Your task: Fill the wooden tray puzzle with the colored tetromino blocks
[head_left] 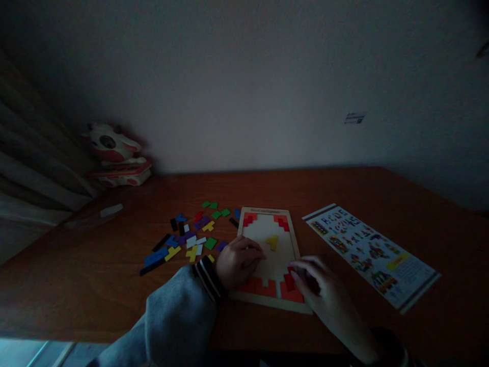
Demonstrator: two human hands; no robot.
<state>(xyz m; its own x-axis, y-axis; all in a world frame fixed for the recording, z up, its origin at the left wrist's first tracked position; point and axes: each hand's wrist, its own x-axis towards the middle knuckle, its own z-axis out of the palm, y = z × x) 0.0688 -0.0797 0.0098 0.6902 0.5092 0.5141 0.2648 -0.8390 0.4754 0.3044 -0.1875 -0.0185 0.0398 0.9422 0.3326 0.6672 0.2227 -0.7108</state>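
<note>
A wooden puzzle board (301,307) with a pale inside lies in front of me. Red and orange block pieces (269,288) line its bottom end, and more fill its two top corners. A single yellow piece (272,242) sits near the middle. My left hand (237,261) rests over the board's left side, fingers loosely bent, with nothing visible in them. At the lower right, my right hand (319,285) has thumb and fingertips on a red puzzle piece (289,282) among the orange ones. The fingers partly hide that piece.
Loose puzzle pieces (191,239) in several colours are spread left of the board. A printed pattern sheet (372,255) lies to the right. A red and white toy (118,158) stands at the back left by the curtain (34,153). A wall rises behind the wooden table (95,290).
</note>
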